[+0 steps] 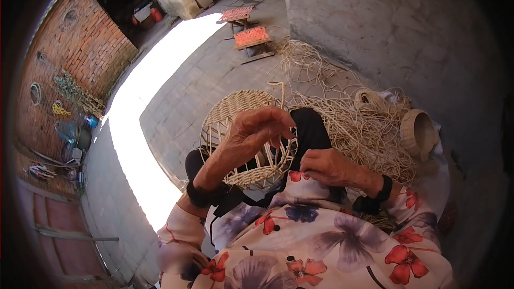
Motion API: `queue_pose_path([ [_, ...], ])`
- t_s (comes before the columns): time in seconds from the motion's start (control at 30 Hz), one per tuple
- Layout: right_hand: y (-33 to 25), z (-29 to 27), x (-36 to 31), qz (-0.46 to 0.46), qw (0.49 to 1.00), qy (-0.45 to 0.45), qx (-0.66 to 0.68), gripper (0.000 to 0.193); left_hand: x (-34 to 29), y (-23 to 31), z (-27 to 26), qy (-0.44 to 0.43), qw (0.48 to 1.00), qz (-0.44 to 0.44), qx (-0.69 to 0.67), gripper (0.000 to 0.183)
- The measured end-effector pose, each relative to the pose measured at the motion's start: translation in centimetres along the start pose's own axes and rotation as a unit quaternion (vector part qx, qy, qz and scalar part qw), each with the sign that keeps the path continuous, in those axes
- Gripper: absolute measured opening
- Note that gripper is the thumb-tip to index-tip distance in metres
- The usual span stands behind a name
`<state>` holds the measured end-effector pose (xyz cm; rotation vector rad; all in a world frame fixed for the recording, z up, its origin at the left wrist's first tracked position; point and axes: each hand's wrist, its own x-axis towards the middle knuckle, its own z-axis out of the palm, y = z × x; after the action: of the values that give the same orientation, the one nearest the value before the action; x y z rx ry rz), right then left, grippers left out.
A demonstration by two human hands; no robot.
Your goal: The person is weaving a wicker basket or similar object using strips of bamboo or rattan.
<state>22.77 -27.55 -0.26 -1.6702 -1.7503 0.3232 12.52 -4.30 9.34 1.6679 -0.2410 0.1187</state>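
A partly woven basket (241, 104) of pale twisted cord rests on my lap between my knees. Dense weave covers its far part, and open ribs show on the near side. My left hand (259, 131) is above the basket, its fingers bent and closed around a cord (282, 93) whose end sticks up past the knuckles. To the right, my right hand (333, 168) is low over my thigh, beside the basket's rim, with thumb and fingers pinched together. Whatever lies between those fingertips is too small or hidden to make out.
A large tangle of loose cord (369, 134) spreads over the ground at my right, with a small round woven basket (418, 134) beside it. Two low stools with red seats (251, 36) stand ahead. A grey wall (385, 27) rises at right, a brick wall (80, 37) at left.
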Motion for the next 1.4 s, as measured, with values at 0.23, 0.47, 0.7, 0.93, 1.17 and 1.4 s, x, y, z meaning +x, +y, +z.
queue_pose_path([
  [0.23,-3.1,3.8,3.8,0.052,0.965,0.146,-0.213,0.008,1.3,-0.5,2.5,-0.044,0.990,0.074,0.109,0.014],
  [0.47,-2.0,4.6,0.5,0.181,0.970,-0.053,-0.152,0.014,-2.8,-4.1,1.1,0.069,0.958,-0.079,0.265,0.024],
  [0.7,-0.5,6.6,2.0,0.223,0.961,-0.053,-0.152,0.017,-5.4,-8.4,3.5,0.025,0.917,-0.071,0.391,0.010],
  [0.93,-1.1,5.7,0.8,0.161,0.975,-0.023,-0.154,0.024,-5.2,-9.9,4.8,0.035,0.867,-0.007,0.497,0.016],
  [1.17,0.7,8.4,1.5,0.149,0.969,-0.034,-0.193,0.016,-4.8,-10.1,4.9,-0.023,0.824,-0.032,0.565,0.041],
  [1.4,1.2,8.7,2.3,0.099,0.972,0.135,-0.163,0.016,-2.5,-9.3,1.7,-0.079,0.908,-0.157,0.381,0.068],
])
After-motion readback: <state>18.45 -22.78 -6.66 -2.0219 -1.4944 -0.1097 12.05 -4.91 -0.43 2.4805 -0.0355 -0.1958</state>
